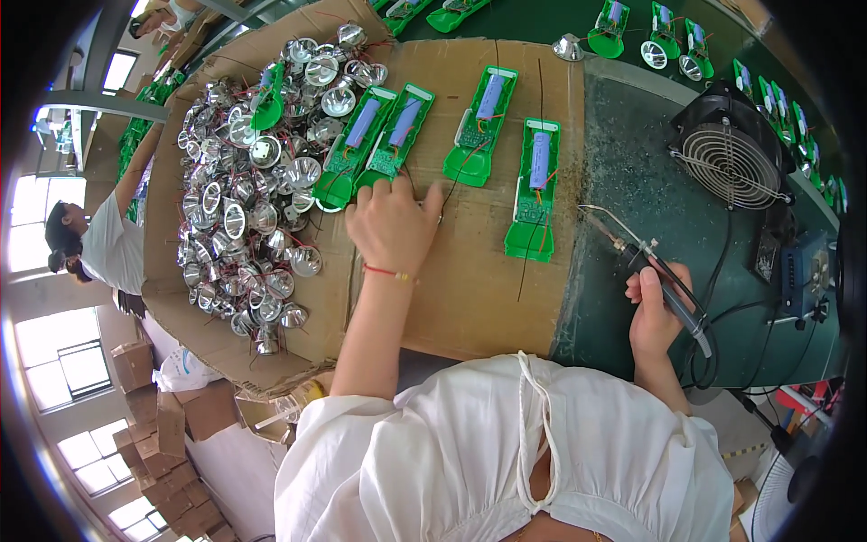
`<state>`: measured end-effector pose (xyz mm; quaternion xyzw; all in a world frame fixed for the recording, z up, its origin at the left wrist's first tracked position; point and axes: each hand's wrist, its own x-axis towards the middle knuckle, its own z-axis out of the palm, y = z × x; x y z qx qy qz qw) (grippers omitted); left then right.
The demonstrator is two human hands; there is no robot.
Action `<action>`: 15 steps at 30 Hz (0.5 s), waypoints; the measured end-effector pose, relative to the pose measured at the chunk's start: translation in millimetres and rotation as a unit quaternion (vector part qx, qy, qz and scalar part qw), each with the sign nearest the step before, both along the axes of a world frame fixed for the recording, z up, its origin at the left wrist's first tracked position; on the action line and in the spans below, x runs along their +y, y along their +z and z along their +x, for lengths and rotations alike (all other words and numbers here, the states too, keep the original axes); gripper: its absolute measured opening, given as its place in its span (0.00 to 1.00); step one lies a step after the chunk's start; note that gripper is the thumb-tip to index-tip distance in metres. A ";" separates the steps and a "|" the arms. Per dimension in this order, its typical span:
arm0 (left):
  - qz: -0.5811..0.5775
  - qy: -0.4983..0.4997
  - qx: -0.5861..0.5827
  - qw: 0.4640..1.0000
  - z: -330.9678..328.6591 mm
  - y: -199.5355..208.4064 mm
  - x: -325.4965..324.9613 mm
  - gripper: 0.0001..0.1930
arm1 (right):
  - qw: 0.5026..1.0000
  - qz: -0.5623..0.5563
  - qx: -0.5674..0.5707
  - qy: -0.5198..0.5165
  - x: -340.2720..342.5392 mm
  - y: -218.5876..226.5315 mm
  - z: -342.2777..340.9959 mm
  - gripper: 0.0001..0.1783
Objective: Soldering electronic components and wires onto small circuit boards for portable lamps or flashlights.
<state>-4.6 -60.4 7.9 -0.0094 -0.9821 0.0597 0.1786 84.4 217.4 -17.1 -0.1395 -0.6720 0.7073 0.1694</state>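
My left hand [395,226] lies with bent fingers over the lower end of a green plastic lamp housing [405,122], which carries a purple cylindrical battery and a small circuit board. A bit of shiny metal shows beside the thumb, and what lies beneath the palm is hidden. My right hand [657,307] is wrapped round a soldering iron [673,303], its bent tip pointing up and left. Another green housing [352,144] lies close on the left of the touched one. Two more, a green housing [483,126] and a green housing [539,185] with loose wires, rest to the right.
A cardboard box [167,262] heaped with silver reflector cups [262,217] stands at left. Under the housings lies a cardboard sheet [470,307]. A black fan [731,158] and a blue device [804,275] with cables occupy the right. Finished-looking housings [610,32] line the far shelf; another person [104,226] is at left.
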 end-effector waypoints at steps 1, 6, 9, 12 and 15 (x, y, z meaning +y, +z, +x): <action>0.042 -0.009 -0.014 0.999 -2.9 -6.7 0.6 0.12 | 1.000 -0.003 0.004 0.000 -0.4 1.4 1.3 0.09; 0.255 -0.118 -0.169 0.945 26.5 8.3 -2.4 0.04 | 1.000 -0.007 -0.007 -0.001 3.2 9.2 7.5 0.09; 0.370 -0.118 -0.211 0.897 45.1 15.1 -2.5 0.08 | 0.999 -0.017 0.000 0.028 1.9 16.1 11.2 0.09; 0.489 -0.055 -0.243 0.836 49.2 12.5 16.9 0.08 | 0.997 -0.003 0.008 0.070 -7.1 22.7 10.8 0.10; 0.565 0.004 -0.259 0.783 42.9 10.7 35.2 0.08 | 0.990 0.035 0.047 0.126 -12.9 17.1 6.6 0.10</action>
